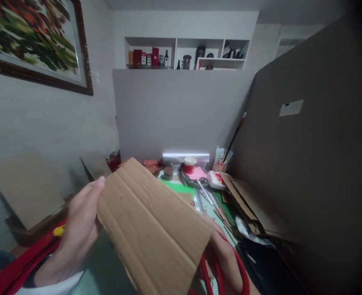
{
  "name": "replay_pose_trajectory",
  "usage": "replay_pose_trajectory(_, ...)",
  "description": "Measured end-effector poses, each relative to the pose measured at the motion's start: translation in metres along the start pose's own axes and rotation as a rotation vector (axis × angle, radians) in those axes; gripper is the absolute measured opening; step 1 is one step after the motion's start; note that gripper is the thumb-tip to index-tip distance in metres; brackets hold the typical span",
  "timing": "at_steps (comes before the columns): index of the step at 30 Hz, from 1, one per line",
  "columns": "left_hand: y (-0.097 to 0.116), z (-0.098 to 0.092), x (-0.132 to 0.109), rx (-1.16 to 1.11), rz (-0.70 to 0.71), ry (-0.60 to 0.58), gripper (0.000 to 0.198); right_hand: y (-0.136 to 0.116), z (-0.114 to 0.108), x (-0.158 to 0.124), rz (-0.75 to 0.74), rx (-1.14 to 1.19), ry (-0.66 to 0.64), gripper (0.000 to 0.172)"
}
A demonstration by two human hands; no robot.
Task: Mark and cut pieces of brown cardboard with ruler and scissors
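A piece of brown corrugated cardboard (156,225) with crease lines is held up, tilted, over the table. My left hand (84,223) grips its left edge, thumb on the near face and the other fingers partly hidden behind. At the lower right edge, my right hand (226,258) is closed around the red handles of a pair of scissors (244,274) and is against or just behind the cardboard. Silver blades show past the cardboard's upper right edge; whether they belong to these scissors I cannot tell.
On the table are a red-and-white tub (190,165), pink paper (197,173), green paper (177,187), and a silver tool (205,192). Cardboard sheets (242,200) lean at right beside a black item (269,266). A brush holder (220,167) stands behind. Grey panels (181,110) enclose the back and right.
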State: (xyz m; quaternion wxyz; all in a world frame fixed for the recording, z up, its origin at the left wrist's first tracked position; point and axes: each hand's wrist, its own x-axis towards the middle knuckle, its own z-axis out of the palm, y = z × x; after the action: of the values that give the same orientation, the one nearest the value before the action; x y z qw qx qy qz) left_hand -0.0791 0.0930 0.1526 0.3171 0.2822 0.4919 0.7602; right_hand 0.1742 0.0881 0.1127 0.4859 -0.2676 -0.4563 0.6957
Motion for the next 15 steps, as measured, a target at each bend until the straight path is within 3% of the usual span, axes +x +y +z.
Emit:
replay_pose_trajectory(5,-0.012,-0.014,0.014,-0.017,0.164,0.24,0.015,0.003,0.004,-0.001,0.067,-0.05,-0.069,0.044)
replay_pose_trajectory(8,-0.014,-0.015,0.011,-0.028,0.185,0.302,0.014,0.001,0.008,-0.003,0.055,-0.089,-0.057,0.047)
replay_pose_trajectory(11,-0.004,-0.01,-0.005,-0.078,0.11,0.267,0.011,-0.001,0.008,-0.005,0.039,-0.182,-0.027,0.037)
replay_pose_trajectory(13,0.004,-0.007,-0.021,-0.137,0.005,0.136,0.01,-0.002,0.006,-0.005,0.014,-0.234,0.003,0.035)
replay_pose_trajectory(15,0.007,-0.004,-0.038,-0.212,-0.059,0.099,0.009,-0.005,0.004,-0.004,-0.01,-0.256,0.023,0.036)
